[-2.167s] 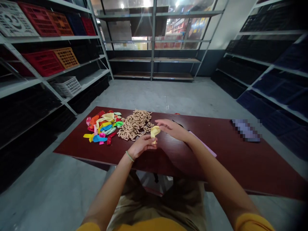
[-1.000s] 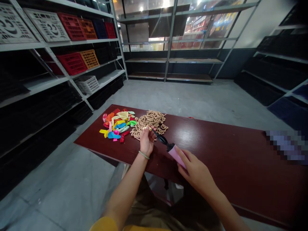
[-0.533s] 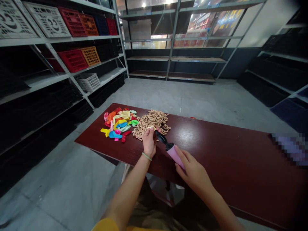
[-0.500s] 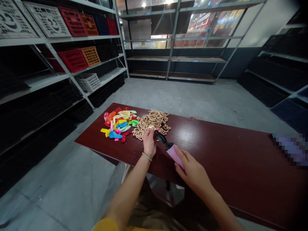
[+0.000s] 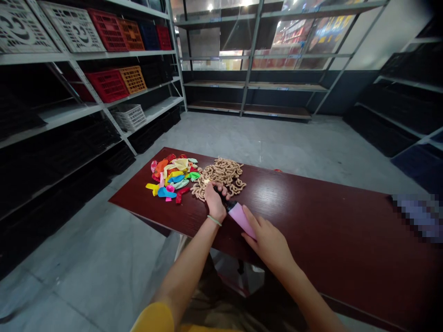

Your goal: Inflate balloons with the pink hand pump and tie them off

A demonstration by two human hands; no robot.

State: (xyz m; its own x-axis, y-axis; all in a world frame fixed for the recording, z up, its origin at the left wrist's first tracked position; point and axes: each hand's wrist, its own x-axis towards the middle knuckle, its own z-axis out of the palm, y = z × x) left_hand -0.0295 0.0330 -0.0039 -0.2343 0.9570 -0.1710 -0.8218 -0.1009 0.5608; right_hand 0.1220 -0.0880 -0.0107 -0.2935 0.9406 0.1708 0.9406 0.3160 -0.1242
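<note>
My right hand (image 5: 268,240) is closed round the pink barrel of a hand balloon pump (image 5: 242,220), which slants up and to the left above the table. My left hand (image 5: 215,203) curls round the pump's black front end and partly hides it. A small pale yellow balloon (image 5: 207,181) shows at the left fingertips; how it sits on the nozzle is hidden. Just beyond my left hand lies a heap of tan, curled, tube-like pieces (image 5: 224,170). Left of it is a pile of limp balloons (image 5: 166,192) in many colours.
The dark red table (image 5: 311,221) runs off to the right, with a blurred purple item (image 5: 417,216) at its right end. Shelving with crates (image 5: 107,85) stands on the left, a metal rack (image 5: 246,83) at the back. A dark box-like thing sits below the table's front edge.
My right hand and the pump have moved left and slightly up, towards my left hand. My left fingers now cover more of the black end. The pale yellow balloon has shifted left.
</note>
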